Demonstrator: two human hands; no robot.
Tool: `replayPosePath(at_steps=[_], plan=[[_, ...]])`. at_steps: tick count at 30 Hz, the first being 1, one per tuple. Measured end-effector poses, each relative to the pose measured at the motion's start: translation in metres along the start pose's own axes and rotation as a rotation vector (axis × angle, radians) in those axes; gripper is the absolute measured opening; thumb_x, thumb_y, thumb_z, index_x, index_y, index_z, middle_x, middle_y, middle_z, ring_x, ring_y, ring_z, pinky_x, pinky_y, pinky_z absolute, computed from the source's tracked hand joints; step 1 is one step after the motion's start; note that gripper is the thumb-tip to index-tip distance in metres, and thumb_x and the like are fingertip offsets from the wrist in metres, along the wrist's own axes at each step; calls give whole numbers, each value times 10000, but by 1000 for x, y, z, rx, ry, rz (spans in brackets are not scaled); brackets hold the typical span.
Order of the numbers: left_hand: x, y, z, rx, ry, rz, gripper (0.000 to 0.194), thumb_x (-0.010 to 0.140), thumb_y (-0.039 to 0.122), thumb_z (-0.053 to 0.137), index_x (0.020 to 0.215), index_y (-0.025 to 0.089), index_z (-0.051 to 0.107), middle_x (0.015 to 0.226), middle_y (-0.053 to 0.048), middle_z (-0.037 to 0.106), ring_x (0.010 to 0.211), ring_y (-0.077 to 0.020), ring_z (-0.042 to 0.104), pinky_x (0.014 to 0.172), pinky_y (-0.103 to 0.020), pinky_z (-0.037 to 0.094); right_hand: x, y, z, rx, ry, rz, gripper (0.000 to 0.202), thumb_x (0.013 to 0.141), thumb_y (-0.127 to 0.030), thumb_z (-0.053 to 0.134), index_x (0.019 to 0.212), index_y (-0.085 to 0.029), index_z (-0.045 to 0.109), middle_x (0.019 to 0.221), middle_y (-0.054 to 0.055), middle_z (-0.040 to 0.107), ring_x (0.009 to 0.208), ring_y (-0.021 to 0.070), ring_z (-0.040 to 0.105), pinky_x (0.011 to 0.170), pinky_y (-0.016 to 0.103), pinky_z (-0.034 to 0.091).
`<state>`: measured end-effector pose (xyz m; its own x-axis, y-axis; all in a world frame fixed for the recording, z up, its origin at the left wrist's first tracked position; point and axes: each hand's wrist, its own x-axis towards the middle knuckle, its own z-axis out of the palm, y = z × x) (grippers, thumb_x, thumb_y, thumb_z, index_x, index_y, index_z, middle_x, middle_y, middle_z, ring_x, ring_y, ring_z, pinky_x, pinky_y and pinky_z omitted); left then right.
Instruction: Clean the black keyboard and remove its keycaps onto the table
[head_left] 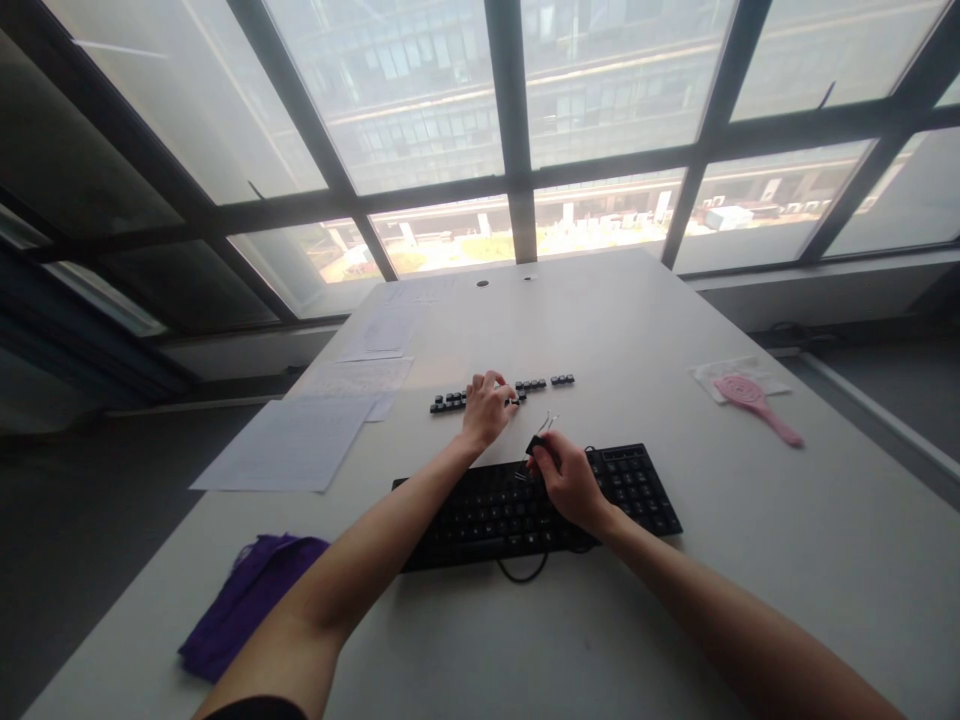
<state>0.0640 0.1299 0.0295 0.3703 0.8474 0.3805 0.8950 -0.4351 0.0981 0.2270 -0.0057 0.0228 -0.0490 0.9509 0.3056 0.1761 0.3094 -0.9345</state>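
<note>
A black keyboard (pixel 480 515) lies across the table in front of me, its upper part partly hidden by my arms. Beyond it, loose black keycaps (pixel 531 385) stand in short rows. My left hand (pixel 489 408) is over the middle of these rows, its fingers bent down and closed at a keycap (pixel 514 401). Over the keyboard's upper edge, my right hand (pixel 564 478) grips a keycap puller (pixel 535 444) with a black body and thin wire loops showing at its ends.
Printed paper sheets (pixel 285 445) lie along the table's left side. A folded purple cloth (pixel 244 600) is at the near left, by my left forearm. On the right, a pink hairbrush (pixel 754 402) rests partly on a clear plastic bag (pixel 709 382). A cable (pixel 525 578) loops out below the keyboard.
</note>
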Motion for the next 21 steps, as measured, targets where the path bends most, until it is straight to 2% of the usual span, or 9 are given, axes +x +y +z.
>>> replayPosePath(at_steps=[15,21], plan=[[8,-5,7,-7,3,-23,75,841,284,743,901,269,785,1161,-86,553,1122,-294,437,921,-432,406,0,2,0,-2,0,-13,138,977,-298,499,878,-226,562,734,3,676,677,172,651,681,285,493],[4,-8,4,-15,27,-6,186,802,326,787,975,260,764,1173,-85,557,1105,-293,442,920,-426,406,-1,1,0,1,-3,-13,137,978,-299,495,886,-224,565,740,6,676,681,173,652,682,286,496]])
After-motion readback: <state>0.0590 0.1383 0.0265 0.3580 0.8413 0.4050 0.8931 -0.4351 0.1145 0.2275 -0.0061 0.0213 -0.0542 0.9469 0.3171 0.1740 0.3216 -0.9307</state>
